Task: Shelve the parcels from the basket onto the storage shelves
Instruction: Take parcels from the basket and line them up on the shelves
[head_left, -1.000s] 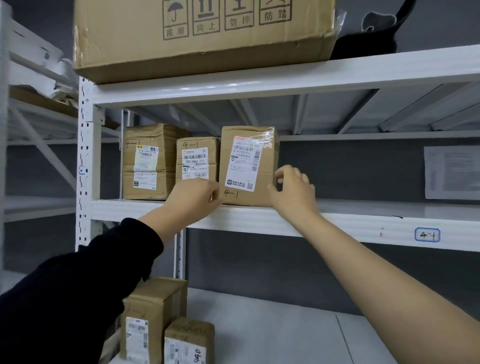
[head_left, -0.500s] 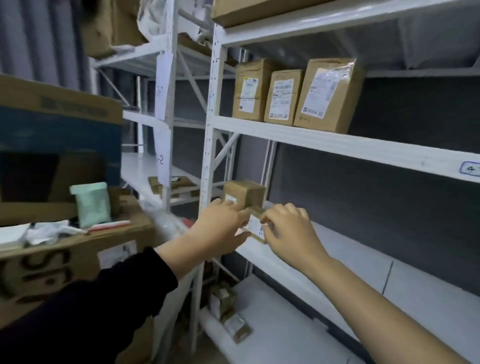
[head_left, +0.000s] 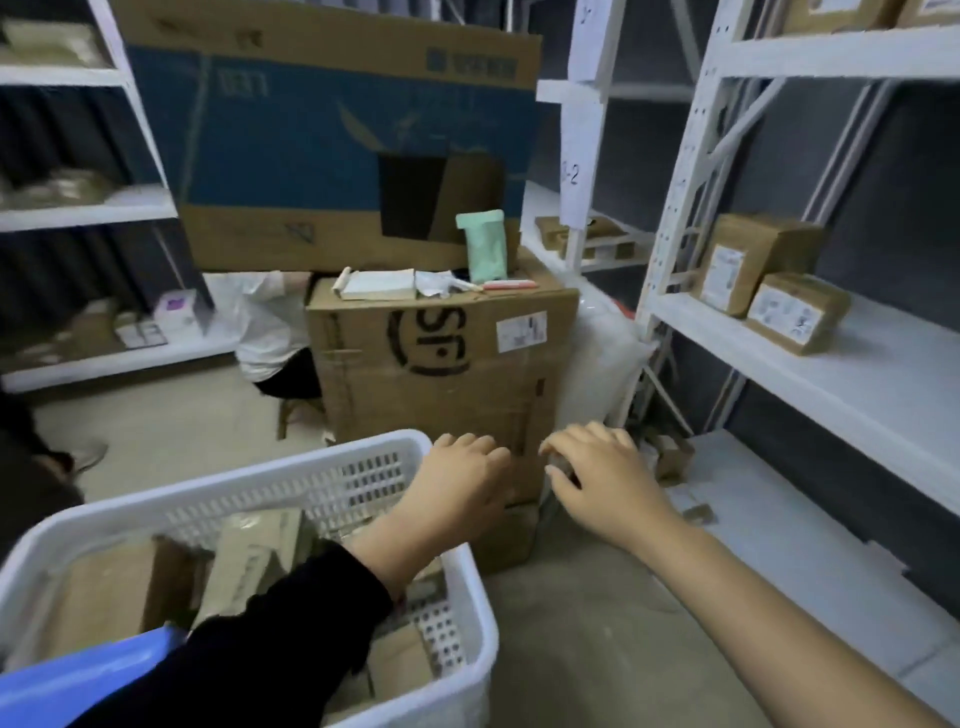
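Hovering over a perforated white plastic basket (head_left: 249, 483) of cardboard parcels (head_left: 254, 561), left hand (head_left: 457, 488) and right hand (head_left: 602, 483) grip nothing, fingers loosely curled.

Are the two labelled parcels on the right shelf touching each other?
Cannot tell. In the head view the smaller parcel overlaps the taller parcel, hiding any gap.

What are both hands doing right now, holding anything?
Left hand: open, empty, over the basket.
Right hand: fingers curled, nothing clearly held.

Two hands (head_left: 462, 488) (head_left: 597, 478), one white basket (head_left: 457, 670), two labelled parcels (head_left: 748, 265) (head_left: 795, 312) on the right-hand shelf (head_left: 883, 374) and two large cartons (head_left: 441, 374) (head_left: 322, 130) are seen.
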